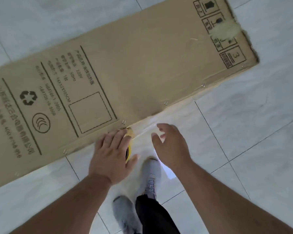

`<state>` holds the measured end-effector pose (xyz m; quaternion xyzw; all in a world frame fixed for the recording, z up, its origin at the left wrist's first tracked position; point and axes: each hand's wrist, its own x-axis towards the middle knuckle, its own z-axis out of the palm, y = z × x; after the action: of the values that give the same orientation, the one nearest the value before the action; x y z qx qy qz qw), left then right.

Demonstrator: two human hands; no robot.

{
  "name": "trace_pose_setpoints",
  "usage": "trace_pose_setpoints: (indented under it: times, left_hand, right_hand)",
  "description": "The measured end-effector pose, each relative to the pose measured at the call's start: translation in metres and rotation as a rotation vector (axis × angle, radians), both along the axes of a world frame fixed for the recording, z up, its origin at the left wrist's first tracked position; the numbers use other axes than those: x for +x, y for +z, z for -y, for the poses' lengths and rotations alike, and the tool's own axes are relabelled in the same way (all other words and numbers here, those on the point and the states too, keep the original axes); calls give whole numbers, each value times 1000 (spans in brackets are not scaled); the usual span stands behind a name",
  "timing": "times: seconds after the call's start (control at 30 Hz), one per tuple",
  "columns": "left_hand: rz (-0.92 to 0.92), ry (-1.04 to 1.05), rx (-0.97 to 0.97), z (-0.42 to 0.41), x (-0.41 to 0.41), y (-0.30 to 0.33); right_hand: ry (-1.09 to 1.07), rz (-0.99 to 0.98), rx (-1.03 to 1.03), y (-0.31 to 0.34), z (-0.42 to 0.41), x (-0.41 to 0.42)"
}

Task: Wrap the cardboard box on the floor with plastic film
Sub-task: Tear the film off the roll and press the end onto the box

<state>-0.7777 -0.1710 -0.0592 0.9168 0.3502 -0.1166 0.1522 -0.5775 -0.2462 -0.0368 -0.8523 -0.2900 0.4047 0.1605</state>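
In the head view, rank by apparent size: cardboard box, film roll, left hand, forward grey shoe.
1. cardboard box
2. left hand and grey shoe: look alike, unranked
3. film roll, mostly hidden under the hand

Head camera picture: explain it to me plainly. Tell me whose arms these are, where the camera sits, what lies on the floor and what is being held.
There is no machine here. A person wears one wide-angle camera on the head, and it looks down at their own arms and grey shoes. A long flat cardboard box lies on the tiled floor; it carries printed labels and a recycling mark, and its far end is torn. The left hand holds a roll with a yellow core against the box's near edge. A sheet of clear plastic film stretches from the roll along that edge. The right hand hovers beside the film with its fingers loosely bent; it does not seem to hold anything.
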Motion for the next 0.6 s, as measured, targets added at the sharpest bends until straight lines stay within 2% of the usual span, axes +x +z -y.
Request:
trace_pose_setpoints:
  times: [0.13, 0.27, 0.33, 0.43, 0.6]
  left_hand:
    - [88, 7, 108, 4, -4, -9]
    - [113, 29, 132, 5, -23, -12]
    - [126, 34, 128, 5, -34, -13]
    - [135, 38, 137, 4, -32, -15]
    - [163, 15, 168, 10, 0, -18]
  right_hand:
    - [434, 153, 159, -10, -9, 5]
    - [699, 307, 208, -19, -10, 7]
    - [778, 325, 197, -21, -12, 7]
    - [844, 371, 290, -29, -16, 5]
    - [860, 310, 200, -34, -19, 15]
